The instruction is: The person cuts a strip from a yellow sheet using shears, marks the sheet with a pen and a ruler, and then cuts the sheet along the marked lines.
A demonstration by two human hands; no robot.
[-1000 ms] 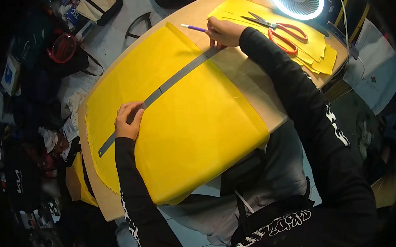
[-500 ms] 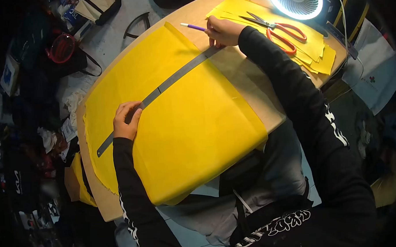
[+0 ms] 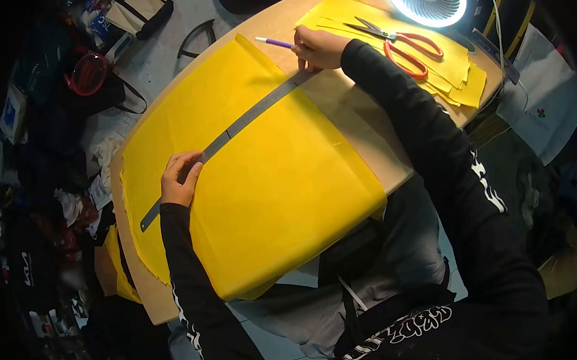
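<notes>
A large sheet of yellow fabric (image 3: 270,200), with a folded strip along its right side, lies over the wooden table and hangs past its near edge. Across it runs a long dark metal ruler (image 3: 250,119), slanting from lower left to upper right. My left hand (image 3: 181,179) is closed about the ruler's lower part, thumb and fingers at its edges. At the upper end, my right hand (image 3: 320,48) touches the ruler with its fingertips beside the fabric's edge. A purple pen (image 3: 276,43) with a white end is held in that same hand, pointing left.
Red-handled scissors (image 3: 405,49) rest on a stack of yellow fabric pieces (image 3: 461,76) at the back right. Behind them stands a lit ring-shaped fan (image 3: 426,0) with a cable. The wooden table (image 3: 373,134) has a curved far edge, with bags and clutter beyond.
</notes>
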